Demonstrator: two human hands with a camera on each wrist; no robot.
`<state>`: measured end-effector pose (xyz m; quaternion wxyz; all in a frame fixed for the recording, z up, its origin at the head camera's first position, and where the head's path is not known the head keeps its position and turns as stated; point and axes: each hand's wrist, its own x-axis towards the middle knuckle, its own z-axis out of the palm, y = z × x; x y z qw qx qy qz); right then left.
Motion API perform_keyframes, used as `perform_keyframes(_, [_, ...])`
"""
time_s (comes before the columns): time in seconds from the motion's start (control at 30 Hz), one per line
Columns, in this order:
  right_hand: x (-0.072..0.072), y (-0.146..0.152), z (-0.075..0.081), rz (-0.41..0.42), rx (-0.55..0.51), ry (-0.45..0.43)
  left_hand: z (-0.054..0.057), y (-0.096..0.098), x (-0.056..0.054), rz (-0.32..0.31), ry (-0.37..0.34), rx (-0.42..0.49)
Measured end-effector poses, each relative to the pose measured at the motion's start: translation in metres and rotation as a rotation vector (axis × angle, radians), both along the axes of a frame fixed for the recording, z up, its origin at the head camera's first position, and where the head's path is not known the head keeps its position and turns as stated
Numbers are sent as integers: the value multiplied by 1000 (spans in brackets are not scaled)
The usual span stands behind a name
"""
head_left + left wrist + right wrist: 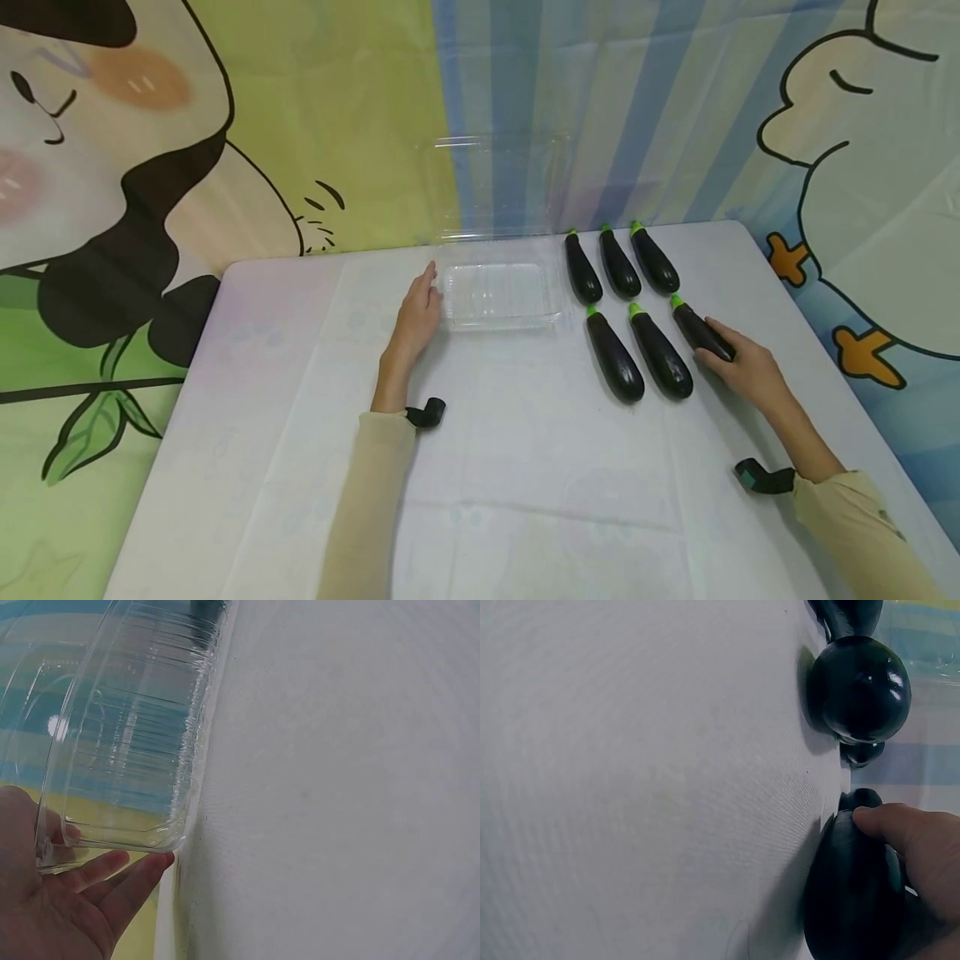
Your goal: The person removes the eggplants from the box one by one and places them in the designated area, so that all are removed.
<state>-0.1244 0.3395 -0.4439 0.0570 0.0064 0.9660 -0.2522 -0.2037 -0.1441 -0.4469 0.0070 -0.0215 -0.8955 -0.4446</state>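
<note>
In the head view my right hand (742, 362) grips a dark eggplant (701, 327) by its thick lower end; its green stem points away. In the right wrist view the thumb lies over this eggplant (851, 892), close to the white tabletop. My left hand (416, 312) rests against the left side of a clear plastic clamshell box (498, 321), whose lid (495, 187) stands raised at the back. The left wrist view shows extended fingers (135, 892) touching the box's side and corner. Part of that hand shows through the plastic.
Left of the held eggplant lie two more, a middle one (660, 354) and a left one (615, 357). Behind them is a row of three, including a right one (655, 260). A white cloth covers the table (540, 500); a printed curtain (337, 125) hangs behind.
</note>
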Motion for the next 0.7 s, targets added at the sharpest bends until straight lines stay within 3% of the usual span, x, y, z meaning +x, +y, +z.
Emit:
perform_keyframes(0.3, [1, 5, -3, 45, 5, -26, -2, 1, -2, 0, 5, -18])
perform_keyframes(0.7, [0, 5, 1, 9, -6, -44, -2, 1, -1, 17, 10, -19])
